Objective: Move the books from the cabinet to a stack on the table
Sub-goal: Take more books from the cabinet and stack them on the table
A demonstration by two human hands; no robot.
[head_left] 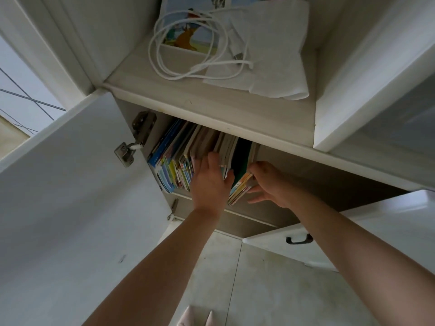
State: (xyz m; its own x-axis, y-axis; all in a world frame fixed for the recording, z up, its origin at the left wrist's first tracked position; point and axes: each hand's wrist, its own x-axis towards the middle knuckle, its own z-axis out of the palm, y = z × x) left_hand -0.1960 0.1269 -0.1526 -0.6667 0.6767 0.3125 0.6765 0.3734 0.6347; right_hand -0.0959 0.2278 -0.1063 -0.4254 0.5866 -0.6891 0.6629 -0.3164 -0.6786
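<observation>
Cabinet point(235, 114): we stand over a white cabinet whose lower compartment is open, a pale shelf board above it.
Left door point(70, 184): it is swung wide open towards us on the left, its metal hinge point(131, 147) showing at the compartment's corner.
Right door point(376, 222): it is open on the right, with a dark handle point(299, 240) on its face.
Floor point(259, 290): we see pale tiles below the cabinet, between our two forearms.
Upper shelf: a sheet of white paper point(277, 50) lies on it, a coiled white cable point(188, 48) rests partly over the paper, and a picture book point(186, 31) with a colourful cover lies under the cable.
Books point(179, 158): they stand upright in a row in the left part of the lower compartment, leaning a little; the right part of the compartment holds none that we can see.
Green-covered bundle point(241, 170): a few thin books at the right end of the row sit between our hands, tipped outward at the bottom.
Left hand point(210, 180): our fingers are straight and spread, the palm laid flat against the books just left of the bundle, holding nothing.
Right hand point(268, 184): our thumb sits on the bundle's outer edge and the fingers reach beneath it, pinching the bundle from the right side.
</observation>
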